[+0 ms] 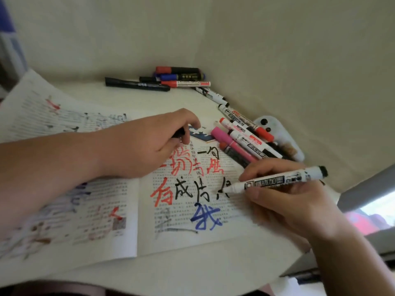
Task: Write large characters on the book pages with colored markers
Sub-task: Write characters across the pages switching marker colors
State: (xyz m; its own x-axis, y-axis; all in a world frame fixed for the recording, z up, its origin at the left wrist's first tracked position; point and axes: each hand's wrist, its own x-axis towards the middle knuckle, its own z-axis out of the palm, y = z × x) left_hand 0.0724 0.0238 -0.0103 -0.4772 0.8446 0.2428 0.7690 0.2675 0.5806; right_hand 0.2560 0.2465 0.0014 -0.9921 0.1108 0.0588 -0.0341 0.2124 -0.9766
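Note:
An open book lies on the white table, its printed pages covered with large red, black and blue characters. My right hand grips a white marker with black lettering; its tip touches the right page at a half-drawn black character. My left hand rests on the upper part of the right page and holds a small black object, probably the marker's cap, between its curled fingers.
Several markers, pink, red and black, lie in a pile beside the book's top right corner, partly on a white device. More markers lie at the back against the wall. The table's edge runs close on the right.

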